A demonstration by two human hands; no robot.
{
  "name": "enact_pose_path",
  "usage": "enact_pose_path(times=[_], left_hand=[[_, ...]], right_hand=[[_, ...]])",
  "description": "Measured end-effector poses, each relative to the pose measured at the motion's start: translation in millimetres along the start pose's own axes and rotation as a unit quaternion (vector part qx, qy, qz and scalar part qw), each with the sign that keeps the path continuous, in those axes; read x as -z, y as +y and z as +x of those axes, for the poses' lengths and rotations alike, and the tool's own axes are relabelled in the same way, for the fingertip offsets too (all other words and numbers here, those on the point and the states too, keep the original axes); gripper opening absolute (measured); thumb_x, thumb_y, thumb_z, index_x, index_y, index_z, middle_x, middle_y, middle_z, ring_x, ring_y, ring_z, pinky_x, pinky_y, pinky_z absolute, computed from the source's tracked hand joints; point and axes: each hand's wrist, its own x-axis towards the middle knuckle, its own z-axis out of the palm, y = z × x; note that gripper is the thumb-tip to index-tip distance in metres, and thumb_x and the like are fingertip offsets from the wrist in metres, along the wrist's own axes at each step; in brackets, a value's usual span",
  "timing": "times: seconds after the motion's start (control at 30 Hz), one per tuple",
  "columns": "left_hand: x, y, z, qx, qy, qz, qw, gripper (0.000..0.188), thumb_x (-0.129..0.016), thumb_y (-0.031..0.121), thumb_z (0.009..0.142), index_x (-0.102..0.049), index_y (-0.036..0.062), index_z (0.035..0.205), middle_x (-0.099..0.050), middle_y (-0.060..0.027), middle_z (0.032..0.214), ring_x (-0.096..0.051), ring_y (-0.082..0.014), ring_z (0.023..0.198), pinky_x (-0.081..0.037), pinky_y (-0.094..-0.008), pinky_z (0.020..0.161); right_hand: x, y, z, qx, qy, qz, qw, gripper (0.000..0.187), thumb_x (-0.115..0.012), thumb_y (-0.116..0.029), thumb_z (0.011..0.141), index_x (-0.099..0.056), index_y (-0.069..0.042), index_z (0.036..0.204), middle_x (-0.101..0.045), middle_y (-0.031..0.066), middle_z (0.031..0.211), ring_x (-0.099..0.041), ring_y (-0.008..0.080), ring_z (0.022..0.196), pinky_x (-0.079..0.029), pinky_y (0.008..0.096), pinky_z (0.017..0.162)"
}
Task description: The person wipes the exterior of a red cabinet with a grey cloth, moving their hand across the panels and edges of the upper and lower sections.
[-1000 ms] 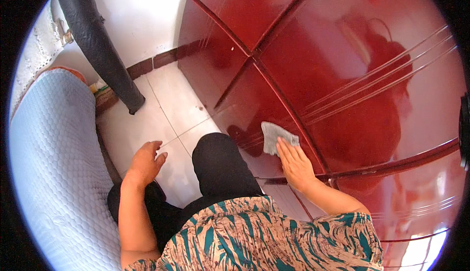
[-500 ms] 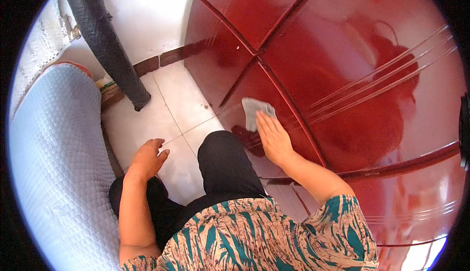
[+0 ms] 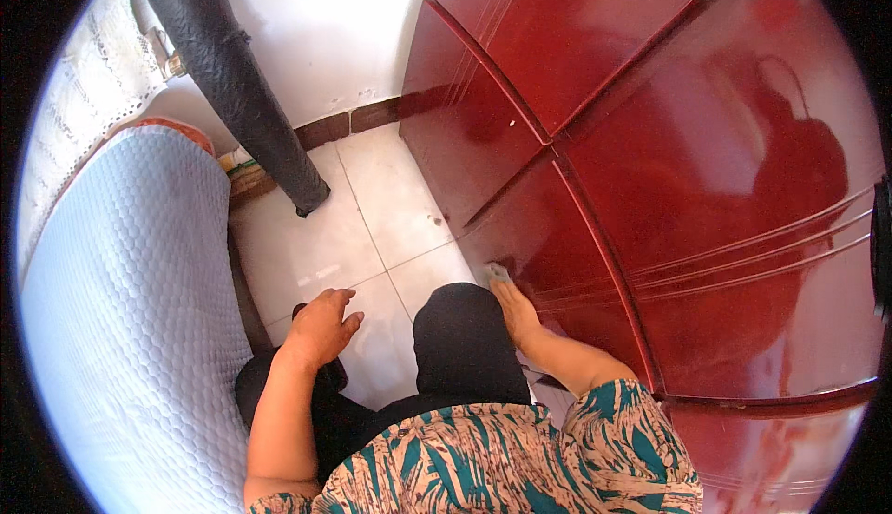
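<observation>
Wiping of the red cabinet (image 3: pixel 688 207) seems in hand, even contact apparently being called for next, as a pale cloth (image 3: pixel 496 273) is held near its lower edge by the right hand (image 3: pixel 518 308), whether pinched or pressed cannot be told, while the left hand (image 3: pixel 322 326) is held empty, loosely spread.

Bright light, blown-out wall (image 3: pixel 321 31) — bowed edges

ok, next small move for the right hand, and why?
I'd probably slide the right hand and grey cloth rightward over the lower red panel. The cloth is near that panel's floor-side edge, close to the black-clad knee, so room looks tight toward the floor tiles; the panel face to the right is unobstructed.
</observation>
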Motion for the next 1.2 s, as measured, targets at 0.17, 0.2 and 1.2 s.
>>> enact_pose_path(times=[0.17, 0.2, 1.2], left_hand=[[-7.4, 7.1, 15.9, -0.041, -0.016, 0.012, 0.999, 0.04, -0.058, 0.027, 0.089, -0.055, 0.0027, 0.12, -0.059, -0.019, 0.116, -0.058, -0.0354, 0.105, -0.047, -0.0421, 0.09], [-8.4, 10.1, 18.9, -0.048, -0.023, 0.019, 0.998, 0.04, -0.057, 0.027, 0.089, -0.055, 0.003, 0.12, -0.059, -0.019, 0.116, -0.058, -0.0356, 0.105, -0.047, -0.0424, 0.09], [-46.2, 14.0, 97.7, -0.229, 0.022, -0.213, 0.95, 0.034, -0.06, 0.015, 0.089, -0.057, 0.0003, 0.12, -0.064, -0.0155, 0.111, -0.063, -0.0237, 0.093, -0.051, -0.0328, 0.08]], right_hand=[[-51.1, -72.3, -39.2, 0.046, -0.064, 0.004, 0.997, 0.059, -0.03, -0.039, 0.095, -0.028, -0.013, 0.147, -0.018, 0.0061, 0.155, -0.014, 0.0244, 0.143, 0.001, 0.0471, 0.114], [-57.3, -83.0, -40.6, 0.023, -0.065, -0.006, 0.998, 0.06, -0.029, -0.043, 0.095, -0.026, -0.017, 0.149, -0.014, 0.005, 0.157, -0.01, 0.0246, 0.144, 0.004, 0.048, 0.114], [74.8, 51.5, -177.9, -0.326, 0.305, 0.172, 0.878, 0.027, -0.054, -0.017, 0.081, -0.062, -0.006, 0.105, -0.051, 0.0041, 0.135, -0.048, 0.0149, 0.123, -0.036, 0.0314, 0.087]])
